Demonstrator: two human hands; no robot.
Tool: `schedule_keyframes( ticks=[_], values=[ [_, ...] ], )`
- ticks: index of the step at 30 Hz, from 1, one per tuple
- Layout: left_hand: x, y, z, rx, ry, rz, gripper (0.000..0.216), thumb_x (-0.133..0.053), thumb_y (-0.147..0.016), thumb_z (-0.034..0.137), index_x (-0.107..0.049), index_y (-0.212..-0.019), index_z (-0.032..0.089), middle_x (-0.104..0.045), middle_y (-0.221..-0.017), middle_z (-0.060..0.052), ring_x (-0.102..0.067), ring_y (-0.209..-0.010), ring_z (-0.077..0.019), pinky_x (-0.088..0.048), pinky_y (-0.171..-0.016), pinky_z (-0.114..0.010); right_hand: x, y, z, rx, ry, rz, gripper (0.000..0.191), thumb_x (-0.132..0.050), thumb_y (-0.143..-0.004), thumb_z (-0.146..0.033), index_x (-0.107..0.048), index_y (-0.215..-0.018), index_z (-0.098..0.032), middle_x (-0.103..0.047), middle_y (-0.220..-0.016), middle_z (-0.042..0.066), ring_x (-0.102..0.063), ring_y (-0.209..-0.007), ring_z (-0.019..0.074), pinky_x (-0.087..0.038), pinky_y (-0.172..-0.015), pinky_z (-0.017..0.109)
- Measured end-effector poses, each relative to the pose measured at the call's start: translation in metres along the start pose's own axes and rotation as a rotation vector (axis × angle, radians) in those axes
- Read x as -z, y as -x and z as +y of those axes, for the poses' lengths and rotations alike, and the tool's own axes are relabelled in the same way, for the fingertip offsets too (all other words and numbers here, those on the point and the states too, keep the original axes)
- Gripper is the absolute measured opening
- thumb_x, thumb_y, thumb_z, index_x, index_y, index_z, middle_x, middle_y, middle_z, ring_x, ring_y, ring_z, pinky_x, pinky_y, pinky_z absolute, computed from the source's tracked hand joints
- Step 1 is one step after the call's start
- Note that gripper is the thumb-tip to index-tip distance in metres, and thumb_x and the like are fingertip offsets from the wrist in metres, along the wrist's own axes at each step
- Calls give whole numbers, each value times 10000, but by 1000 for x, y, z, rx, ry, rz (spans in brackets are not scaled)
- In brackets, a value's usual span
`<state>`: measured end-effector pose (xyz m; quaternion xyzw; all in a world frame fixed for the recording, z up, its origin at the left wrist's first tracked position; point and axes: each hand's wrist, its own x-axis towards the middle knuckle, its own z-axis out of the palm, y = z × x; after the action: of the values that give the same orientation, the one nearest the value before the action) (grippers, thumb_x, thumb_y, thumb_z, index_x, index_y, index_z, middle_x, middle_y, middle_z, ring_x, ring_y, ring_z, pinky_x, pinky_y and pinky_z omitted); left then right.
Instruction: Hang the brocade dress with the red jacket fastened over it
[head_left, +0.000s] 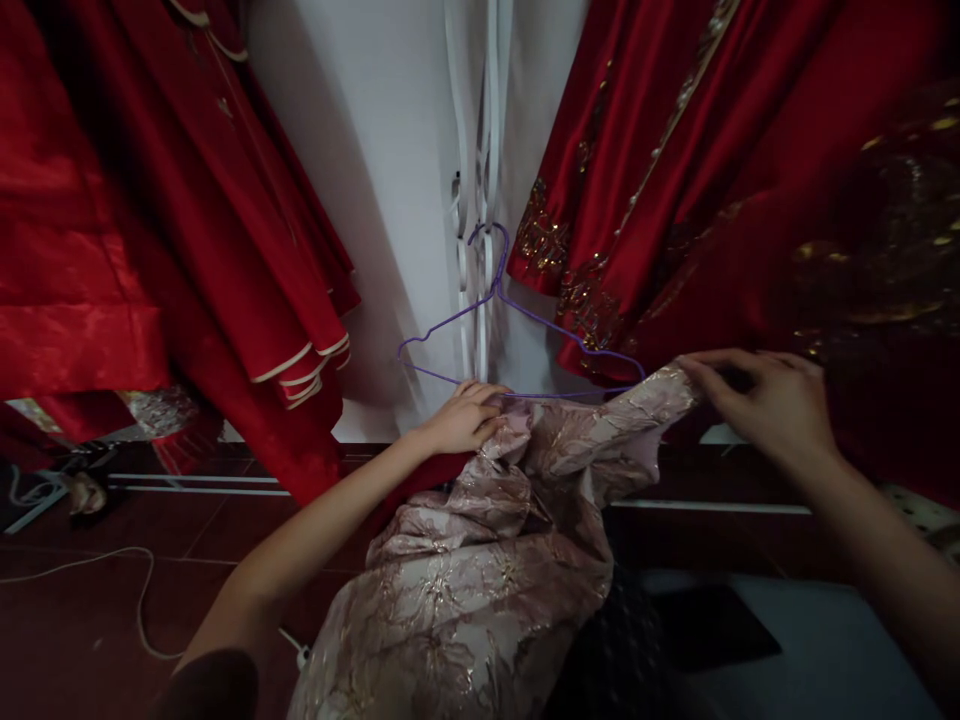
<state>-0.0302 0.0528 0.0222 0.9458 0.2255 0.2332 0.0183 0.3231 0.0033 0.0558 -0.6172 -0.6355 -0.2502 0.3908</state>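
Observation:
A pale pink dress [480, 580] with a gold floral pattern hangs in folds in front of me. My left hand [469, 415] is closed on its upper left part, close to the lower bar of a purple hanger [536, 318]. With thumb and fingers, my right hand [761, 400] pinches the upper right corner of the dress, drawn out to the side. The hanger's hook rests at a white metal rack post. Its right end reaches the pink cloth near the right hand; whether it lies inside the dress there I cannot tell.
Red garments [247, 220] hang at the left, and red garments with gold and beaded trim [645, 160] hang at the right. Behind is a white wall [360, 130]. A white cable [142, 590] runs over the dark red floor. A dark flat object [712, 625] lies at lower right.

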Motion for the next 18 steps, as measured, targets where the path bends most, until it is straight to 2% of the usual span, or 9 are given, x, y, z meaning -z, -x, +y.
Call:
schedule_keyframes(
  ticks=[3, 6, 8, 11, 15, 18],
  values=[
    [2, -2, 2, 2, 20, -5, 284, -393, -877, 278, -659, -866, 179, -508, -1257, -98, -450, -1166, -214, -284, -1030, -434, 3, -5, -14, -23, -57, -70, 337, -435, -829, -519, -659, -908, -280, -694, -816, 32, -595, -729, 210, -385, -883, 396],
    [-1, -5, 6, 10, 38, -9, 296, -378, -888, 291, -649, -848, 180, -501, -1270, -85, -442, -1175, -204, -291, -1019, -414, 2, -15, -34, -65, -171, -135, 304, -467, -830, -461, -654, -941, -250, -688, -890, 53, -610, -790, 219, -423, -795, 349],
    [-5, -8, 12, 13, 55, -4, 301, -370, -895, 305, -640, -851, 180, -493, -1280, -78, -435, -1182, -201, -302, -1007, -402, -3, -22, -52, -100, -241, -146, 293, -484, -819, -441, -651, -932, -227, -683, -913, 68, -608, -819, 225, -425, -764, 327],
    [-11, -15, 23, 29, 77, 18, 314, -346, -906, 332, -622, -875, 185, -503, -1261, -74, -458, -1144, -193, -323, -983, -384, -16, -25, -84, -112, -309, -142, 319, -406, -854, -429, -608, -984, -219, -654, -979, 86, -586, -862, 223, -416, -774, 328],
    [-16, -14, 33, 105, 52, 134, 323, -309, -920, 340, -594, -904, 189, -557, -1143, -69, -485, -1072, -175, -323, -984, -363, -31, -16, -115, -151, -264, -44, 300, -357, -871, -397, -545, -999, -201, -631, -976, 94, -556, -932, 246, -359, -848, 394],
    [-14, 2, 23, 218, -8, 296, 297, -328, -916, 342, -577, -955, 186, -549, -1114, -76, -478, -1052, -176, -358, -940, -331, -31, -14, -116, -173, -223, -26, 307, -372, -863, -423, -535, -988, -194, -629, -967, 97, -555, -921, 245, -335, -861, 397]
  ],
)
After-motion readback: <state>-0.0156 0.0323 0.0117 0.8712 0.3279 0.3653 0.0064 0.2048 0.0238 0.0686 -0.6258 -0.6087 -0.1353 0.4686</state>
